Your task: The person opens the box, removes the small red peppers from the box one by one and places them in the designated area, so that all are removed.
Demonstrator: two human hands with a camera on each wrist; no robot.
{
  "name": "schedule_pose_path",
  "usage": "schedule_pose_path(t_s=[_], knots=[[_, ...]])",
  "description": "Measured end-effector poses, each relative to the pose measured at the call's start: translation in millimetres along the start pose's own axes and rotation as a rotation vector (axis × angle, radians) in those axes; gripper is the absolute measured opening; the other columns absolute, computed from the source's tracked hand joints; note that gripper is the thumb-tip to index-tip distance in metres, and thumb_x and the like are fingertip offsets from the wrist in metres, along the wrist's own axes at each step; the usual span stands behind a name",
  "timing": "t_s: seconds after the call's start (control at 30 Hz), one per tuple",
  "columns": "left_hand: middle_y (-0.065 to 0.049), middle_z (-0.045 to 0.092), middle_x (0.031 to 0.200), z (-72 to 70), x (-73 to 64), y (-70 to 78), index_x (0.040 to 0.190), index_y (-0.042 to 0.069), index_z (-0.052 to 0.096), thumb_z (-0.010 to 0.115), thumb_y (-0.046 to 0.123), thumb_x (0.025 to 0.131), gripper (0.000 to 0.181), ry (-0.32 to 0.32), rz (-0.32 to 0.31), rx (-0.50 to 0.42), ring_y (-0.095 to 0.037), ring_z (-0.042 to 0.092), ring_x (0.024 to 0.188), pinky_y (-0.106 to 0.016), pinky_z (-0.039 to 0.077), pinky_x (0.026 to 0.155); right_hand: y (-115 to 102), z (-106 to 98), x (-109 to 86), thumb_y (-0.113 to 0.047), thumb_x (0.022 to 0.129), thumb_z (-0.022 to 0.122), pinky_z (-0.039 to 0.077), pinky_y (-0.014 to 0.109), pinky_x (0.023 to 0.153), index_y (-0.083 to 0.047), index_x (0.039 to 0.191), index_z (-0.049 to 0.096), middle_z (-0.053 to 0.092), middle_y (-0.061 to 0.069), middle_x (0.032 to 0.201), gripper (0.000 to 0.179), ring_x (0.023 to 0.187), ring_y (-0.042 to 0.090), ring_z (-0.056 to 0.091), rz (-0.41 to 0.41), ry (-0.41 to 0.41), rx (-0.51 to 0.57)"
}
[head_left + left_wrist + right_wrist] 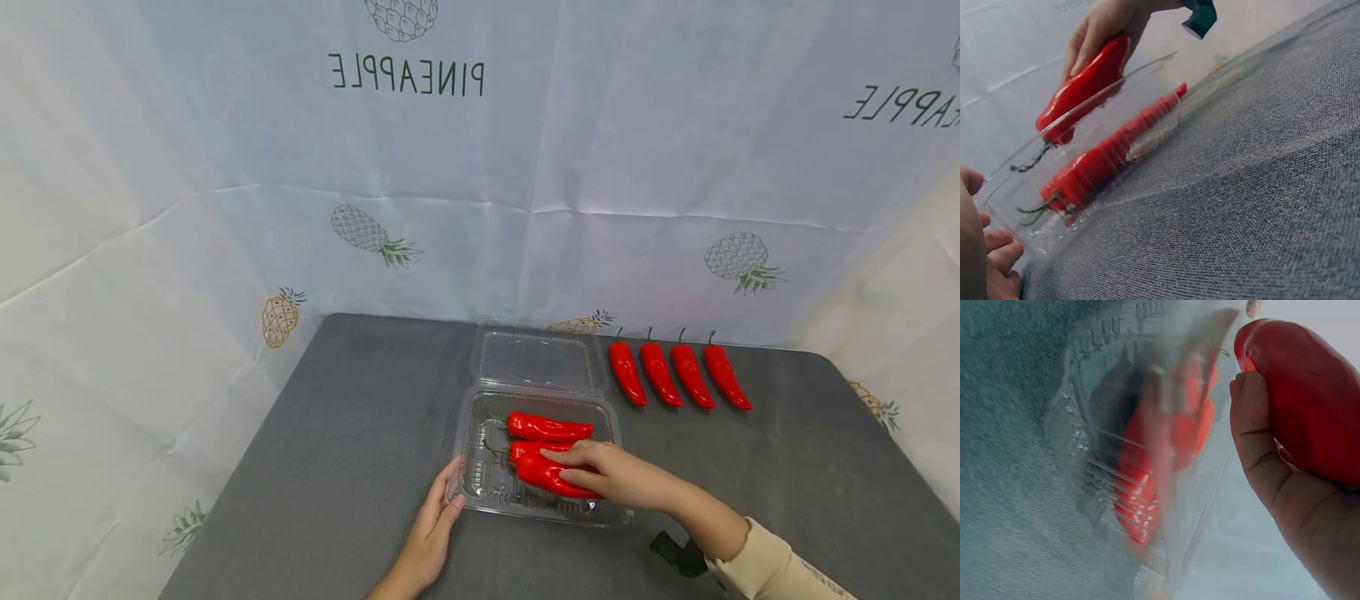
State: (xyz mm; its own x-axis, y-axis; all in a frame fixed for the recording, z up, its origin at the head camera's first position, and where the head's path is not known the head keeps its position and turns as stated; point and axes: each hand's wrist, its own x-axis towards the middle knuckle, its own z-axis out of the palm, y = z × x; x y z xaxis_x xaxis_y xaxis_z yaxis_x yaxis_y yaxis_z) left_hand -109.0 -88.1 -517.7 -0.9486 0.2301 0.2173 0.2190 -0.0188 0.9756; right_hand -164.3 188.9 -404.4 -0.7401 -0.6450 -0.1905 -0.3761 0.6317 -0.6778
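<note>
While the right hand grips a red pepper over the near part of the clear box, the left hand holds the box's left edge near its front corner between thumb and fingers. Two other peppers lie side by side inside, their stems to the left. The attached lid is folded back toward the far edge of the grey table. Just right of the lid, four peppers lie in a row, stems pointing away from the person. Behind hangs a pale cloth printed with pineapples.
</note>
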Motion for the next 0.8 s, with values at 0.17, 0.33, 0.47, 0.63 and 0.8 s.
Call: schedule_pose_path(t_s=[0.17,0.33,0.47,0.63,0.8], knots=[[-0.030,0.026,0.147,0.3,0.6,0.2,0.143,-0.002,0.026,0.037,0.007,0.099,0.046,0.002,-0.002,-0.003,0.013,0.026,0.131,-0.003,0.022,0.103,5,3,-10.0,-0.037,0.094,0.052,0.047,0.021,0.076,-0.013,0.135,0.050,0.059,0.005,0.117,0.048,0.100,0.012,0.052,0.023,0.059,0.032],[-0.029,0.026,0.148,0.4,0.8,0.2,0.143,-0.001,0.026,0.037,0.007,0.099,0.046,0.001,-0.004,-0.010,0.013,0.026,0.131,-0.003,0.022,0.104,6,4,-19.5,-0.036,0.094,0.052,0.049,0.021,0.078,-0.014,0.137,0.048,0.057,0.010,0.122,0.048,0.107,0.025,0.051,0.052,0.107,0.096],[-0.029,0.027,0.148,0.5,0.3,-0.3,0.143,-0.001,0.027,0.037,0.008,0.099,0.046,0.003,-0.005,-0.005,0.013,0.026,0.130,-0.003,0.022,0.104,8,5,-26.5,-0.033,0.094,0.053,0.050,0.021,0.068,-0.012,0.137,0.048,0.059,0.009,0.112,0.047,0.098,0.022,0.050,0.085,0.165,0.153],[-0.030,0.027,0.147,0.6,0.9,-0.4,0.143,-0.001,0.027,0.037,0.007,0.099,0.045,0.005,0.006,-0.009,0.012,0.027,0.131,-0.004,0.022,0.104,11,7,-32.6,-0.028,0.095,0.053,0.049,0.021,0.065,-0.008,0.136,0.048,0.059,0.014,0.114,0.046,0.093,0.011,0.049,0.112,0.288,0.217],[-0.031,0.027,0.147,0.5,1.4,-0.1,0.142,-0.002,0.027,0.038,0.006,0.099,0.046,0.007,0.009,-0.016,0.012,0.027,0.131,-0.004,0.023,0.103,15,12,-34.2,-0.024,0.095,0.053,0.049,0.021,0.067,-0.008,0.137,0.046,0.057,0.017,0.124,0.046,0.093,0.005,0.049,0.131,0.456,0.275]])
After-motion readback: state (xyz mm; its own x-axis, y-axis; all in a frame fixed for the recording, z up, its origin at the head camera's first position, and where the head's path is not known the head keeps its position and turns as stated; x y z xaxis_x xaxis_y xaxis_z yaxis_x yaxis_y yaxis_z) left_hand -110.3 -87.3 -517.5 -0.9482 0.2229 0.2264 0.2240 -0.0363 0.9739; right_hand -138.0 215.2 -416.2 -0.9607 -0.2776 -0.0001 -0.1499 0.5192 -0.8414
